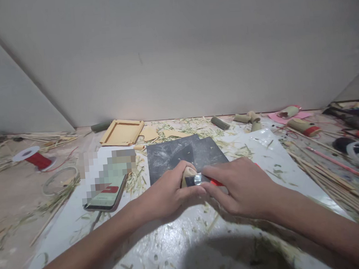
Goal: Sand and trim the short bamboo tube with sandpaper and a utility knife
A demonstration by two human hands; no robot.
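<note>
My left hand [171, 189] is closed around a short pale piece of bamboo [188, 173], its cut end facing up. In my right hand [242, 183] is a utility knife [212, 180] with a red handle. The knife's blade [190, 181] points left and lies against the bamboo; my left thumb is beside it. Much of the bamboo is hidden behind my fingers. Dark sandpaper sheets [168, 154] lie just beyond both hands on a white sheet [172, 243].
A phone [109, 189] lies at left, near a red thread spool [38, 158] and a clear tape roll [60, 180]. A yellow tray-like frame [121, 132] is at the back. Bamboo tubes [220, 123] stand along the wall; thin sticks [335, 184] lie at right among scattered shavings.
</note>
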